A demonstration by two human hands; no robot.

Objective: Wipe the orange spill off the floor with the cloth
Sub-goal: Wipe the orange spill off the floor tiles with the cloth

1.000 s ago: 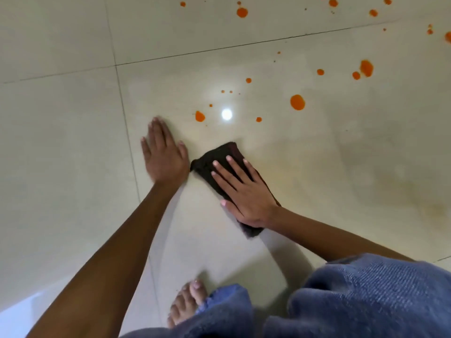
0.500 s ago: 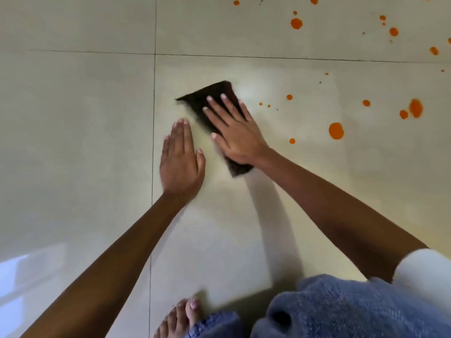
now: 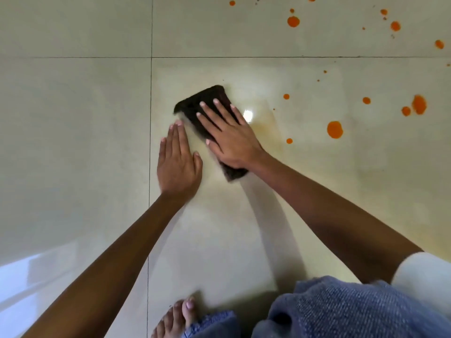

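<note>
A dark folded cloth (image 3: 195,103) lies on the pale tiled floor near the centre of the head view. My right hand (image 3: 229,132) presses flat on it with straight, spread fingers, covering its middle. My left hand (image 3: 178,164) rests flat on the bare tile just left of the cloth, fingers together. Orange drops (image 3: 334,129) of several sizes dot the floor to the right of the cloth and at the top right (image 3: 293,21). A faint yellowish smear (image 3: 266,128) shows beside my right hand.
Dark grout lines (image 3: 150,57) cross left of and beyond my hands. A bright light reflection (image 3: 248,115) sits by my right fingers. My bare foot (image 3: 175,318) and blue-clad knees (image 3: 341,311) fill the bottom edge.
My right hand has slid the cloth away from me and then a little to the right, over where small drops lay. My left hand stays flat on the floor beside it.
</note>
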